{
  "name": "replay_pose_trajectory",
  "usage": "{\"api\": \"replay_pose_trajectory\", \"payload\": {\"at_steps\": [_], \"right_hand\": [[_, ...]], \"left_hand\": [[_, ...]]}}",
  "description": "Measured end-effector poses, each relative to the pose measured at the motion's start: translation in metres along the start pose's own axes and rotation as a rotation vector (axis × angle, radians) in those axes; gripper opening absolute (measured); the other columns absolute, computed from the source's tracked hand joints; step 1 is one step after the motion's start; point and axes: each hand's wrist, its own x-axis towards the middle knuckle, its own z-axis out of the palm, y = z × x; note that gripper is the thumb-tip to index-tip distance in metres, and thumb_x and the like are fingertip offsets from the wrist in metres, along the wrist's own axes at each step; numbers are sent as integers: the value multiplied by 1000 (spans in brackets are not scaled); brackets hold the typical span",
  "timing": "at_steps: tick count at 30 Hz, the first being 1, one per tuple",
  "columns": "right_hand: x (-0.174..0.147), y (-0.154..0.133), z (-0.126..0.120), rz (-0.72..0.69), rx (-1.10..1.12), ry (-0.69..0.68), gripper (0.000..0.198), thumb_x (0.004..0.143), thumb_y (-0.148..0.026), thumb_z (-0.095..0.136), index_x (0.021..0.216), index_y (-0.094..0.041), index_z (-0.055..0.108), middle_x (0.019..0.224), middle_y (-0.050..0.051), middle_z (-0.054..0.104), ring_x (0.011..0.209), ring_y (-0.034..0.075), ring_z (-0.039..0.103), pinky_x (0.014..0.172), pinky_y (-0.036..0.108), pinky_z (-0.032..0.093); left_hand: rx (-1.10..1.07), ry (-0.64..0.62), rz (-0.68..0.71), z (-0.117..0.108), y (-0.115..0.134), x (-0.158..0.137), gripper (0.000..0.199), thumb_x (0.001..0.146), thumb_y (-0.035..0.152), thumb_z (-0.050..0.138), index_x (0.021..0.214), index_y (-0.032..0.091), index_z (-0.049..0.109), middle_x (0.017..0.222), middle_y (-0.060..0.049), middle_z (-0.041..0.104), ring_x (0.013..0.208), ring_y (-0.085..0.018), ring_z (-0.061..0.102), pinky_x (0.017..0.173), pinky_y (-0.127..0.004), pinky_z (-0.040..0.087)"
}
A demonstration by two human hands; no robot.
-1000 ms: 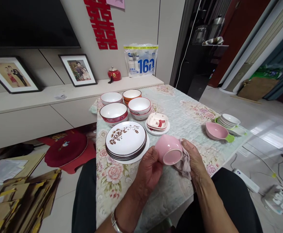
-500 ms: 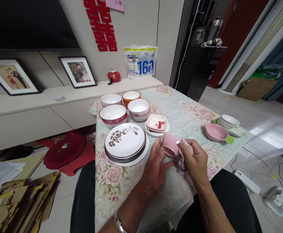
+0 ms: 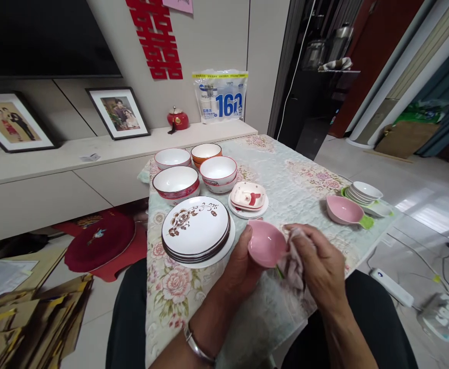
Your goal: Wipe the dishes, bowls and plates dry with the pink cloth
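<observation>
My left hand [image 3: 240, 261] grips a small pink bowl [image 3: 266, 243] by its left side, thumb on the rim, with the inside tilted up toward me. A bit of its green handle shows under the rim. Bunched in my right hand [image 3: 320, 261] is a pale pinkish cloth [image 3: 294, 259], close by the bowl's right edge. Just left of my hands lies a stack of white plates [image 3: 197, 225] with brown flowers. Behind the pink bowl, square dishes [image 3: 248, 196] with a red print rest on small white plates.
Several larger bowls [image 3: 176, 180] stand in stacks at the table's far left. At the right edge are another pink bowl [image 3: 344, 210] and a stack of white bowls [image 3: 366, 190] with green handles. A floral cloth [image 3: 286, 169] covers the table. A red stool [image 3: 101, 241] stands left.
The pink bowl has turned from lying on its side to showing its inside. My left hand now holds its left rim, and my right hand with the cloth has shifted slightly right.
</observation>
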Motion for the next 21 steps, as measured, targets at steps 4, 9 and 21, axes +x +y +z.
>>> {"api": "replay_pose_trajectory", "payload": {"at_steps": [4, 9, 21], "right_hand": [[-5, -2, -1, 112, 158, 330, 29, 97, -43, 59, 112, -23, 72, 81, 3, 67, 67, 18, 63, 60, 31, 51], [2, -5, -2, -220, -113, 39, 27, 99, -39, 56, 117, -27, 72, 111, 8, 69, 106, 27, 64, 91, 44, 52], [-1, 0, -2, -437, -383, -446, 26, 97, -17, 58, 118, -27, 70, 121, 9, 66, 114, 25, 62, 91, 41, 57]], "left_hand": [[12, 14, -93, -5, -6, 2, 56, 87, 67, 60, 115, 19, 68, 107, -10, 73, 109, -29, 64, 95, -40, 48], [12, -125, -149, -1, -7, 0, 64, 88, 70, 54, 116, 14, 68, 113, -14, 72, 117, -32, 62, 101, -42, 45], [-15, -80, -119, -3, -5, 0, 56, 86, 64, 64, 113, 16, 69, 101, -8, 73, 96, -21, 67, 77, -28, 50]]}}
